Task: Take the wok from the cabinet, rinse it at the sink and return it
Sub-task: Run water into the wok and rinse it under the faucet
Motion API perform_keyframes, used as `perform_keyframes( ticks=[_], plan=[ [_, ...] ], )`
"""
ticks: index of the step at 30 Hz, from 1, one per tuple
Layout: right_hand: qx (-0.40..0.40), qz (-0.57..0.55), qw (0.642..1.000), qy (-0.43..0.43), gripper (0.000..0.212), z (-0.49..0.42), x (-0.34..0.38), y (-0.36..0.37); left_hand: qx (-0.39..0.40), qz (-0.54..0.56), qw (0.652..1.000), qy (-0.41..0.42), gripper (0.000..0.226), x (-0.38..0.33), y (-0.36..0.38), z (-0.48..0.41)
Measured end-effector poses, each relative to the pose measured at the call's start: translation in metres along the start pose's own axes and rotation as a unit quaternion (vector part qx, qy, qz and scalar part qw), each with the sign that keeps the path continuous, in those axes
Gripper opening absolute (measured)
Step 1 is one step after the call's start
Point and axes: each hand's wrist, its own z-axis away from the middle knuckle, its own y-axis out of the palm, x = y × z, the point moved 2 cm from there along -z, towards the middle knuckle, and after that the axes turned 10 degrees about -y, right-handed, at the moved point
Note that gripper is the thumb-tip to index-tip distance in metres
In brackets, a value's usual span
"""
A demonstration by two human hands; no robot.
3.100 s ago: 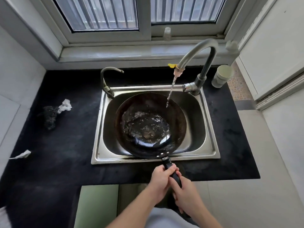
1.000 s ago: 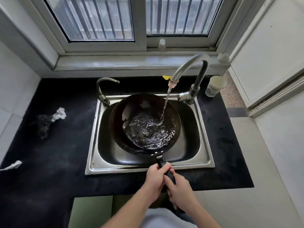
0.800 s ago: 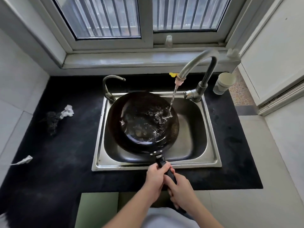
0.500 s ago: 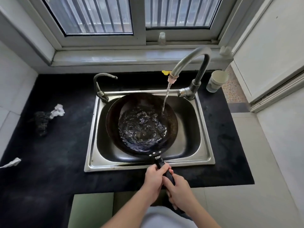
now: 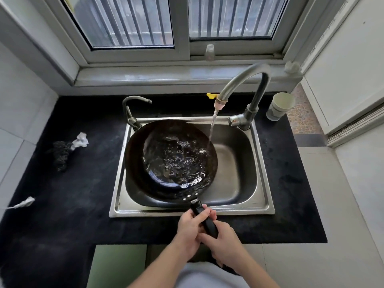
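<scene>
A dark round wok point(image 5: 137, 163) sits in the left part of the steel sink point(image 5: 261, 177), with water swirling in its bowl. Its black handle point(image 5: 204, 218) points toward me over the sink's front rim. My left hand point(image 5: 190, 227) grips the handle from the left and my right hand point(image 5: 225, 240) grips it lower down from the right. The tall curved faucet point(image 5: 247, 75) is running; its stream point(image 5: 212, 129) lands on the wok's right rim.
A small second tap point(image 5: 133, 109) stands at the sink's back left corner. A cup point(image 5: 280, 106) sits on the black counter point(image 5: 72, 215) to the right of the faucet. A dark scrubber with a white scrap point(image 5: 66, 147) and another white scrap point(image 5: 25, 202) lie at left.
The wok has been tilted and swirled in the sink, shifting left, so the stream now lands at its right rim. Both hands have stayed on the handle.
</scene>
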Motion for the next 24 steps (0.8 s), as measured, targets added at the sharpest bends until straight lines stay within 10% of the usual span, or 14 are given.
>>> perform_keyframes(
  ticks=[13,24],
  plan=[
    [-0.097,0.236,0.966,0.044,0.035,0.011,0.023,0.022,0.001,-0.049,0.998,0.04,0.009,-0.005,-0.001,0.004],
    [-0.167,0.15,0.974,0.027,0.035,0.016,0.006,0.038,-0.008,-0.082,0.996,0.028,0.009,-0.001,-0.019,0.002]
  ],
)
